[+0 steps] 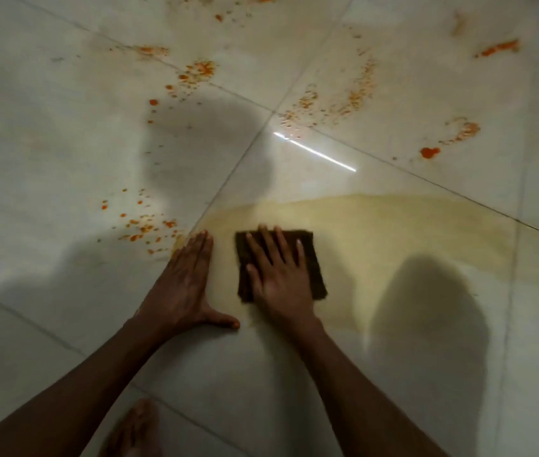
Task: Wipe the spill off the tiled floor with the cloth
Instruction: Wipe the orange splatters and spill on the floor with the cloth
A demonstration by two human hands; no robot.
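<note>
Orange spill spots (pixel 144 225) dot the shiny pale floor tiles (pixel 47 159) on the left. Next comes the left hand (pixel 184 285), flat on the floor with straight fingers. Just beside it, the right hand (pixel 278 275) presses flat on a dark, rough, square cloth (pixel 311 255). The cloth lies on a wide yellow smear (pixel 426 225). More orange blobs (pixel 429 152) sit far back.
</note>
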